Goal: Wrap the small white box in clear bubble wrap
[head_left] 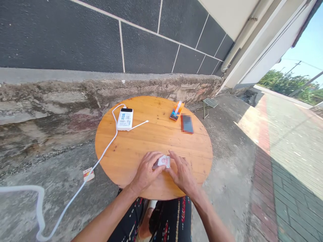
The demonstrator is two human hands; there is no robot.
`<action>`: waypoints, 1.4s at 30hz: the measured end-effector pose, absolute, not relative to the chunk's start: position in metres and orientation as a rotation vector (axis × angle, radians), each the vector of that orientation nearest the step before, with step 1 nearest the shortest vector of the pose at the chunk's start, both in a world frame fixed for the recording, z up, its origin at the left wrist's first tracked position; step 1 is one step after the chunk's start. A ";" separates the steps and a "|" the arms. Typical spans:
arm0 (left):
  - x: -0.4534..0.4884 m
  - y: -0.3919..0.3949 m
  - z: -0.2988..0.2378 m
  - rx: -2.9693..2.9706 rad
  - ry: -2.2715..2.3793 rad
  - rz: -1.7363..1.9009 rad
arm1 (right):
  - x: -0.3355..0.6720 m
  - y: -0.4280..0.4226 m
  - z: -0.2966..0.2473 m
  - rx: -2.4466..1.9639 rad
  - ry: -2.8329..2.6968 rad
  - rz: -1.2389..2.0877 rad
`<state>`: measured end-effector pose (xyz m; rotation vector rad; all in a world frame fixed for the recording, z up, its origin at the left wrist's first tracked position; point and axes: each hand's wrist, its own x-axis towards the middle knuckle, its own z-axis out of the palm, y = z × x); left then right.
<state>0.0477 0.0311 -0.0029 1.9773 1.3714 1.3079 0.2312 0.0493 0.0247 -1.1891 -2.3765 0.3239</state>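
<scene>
A small flat box (164, 161), pale with a red print on its face and looking like a deck of cards in a clear case, is held over the near part of the round wooden table (151, 141). My left hand (148, 167) grips its left end between thumb and fingers. Around its right end curves my right hand (182, 170), thumb and fingers apart; the thumb tip is close to the box's lower corner, and I cannot tell if it touches.
On the table's left lies a white power bank (125, 120) with white cables (111, 143), one running off the edge. An orange packet (176, 111) and a blurred dark phone-like object (187, 124) lie at the back right. Beyond are a folding stool (209, 104) and a tiled wall (148, 43).
</scene>
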 end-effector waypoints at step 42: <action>0.048 0.033 -0.010 1.856 1.406 1.370 | 0.215 0.069 0.039 -1.098 -2.431 0.307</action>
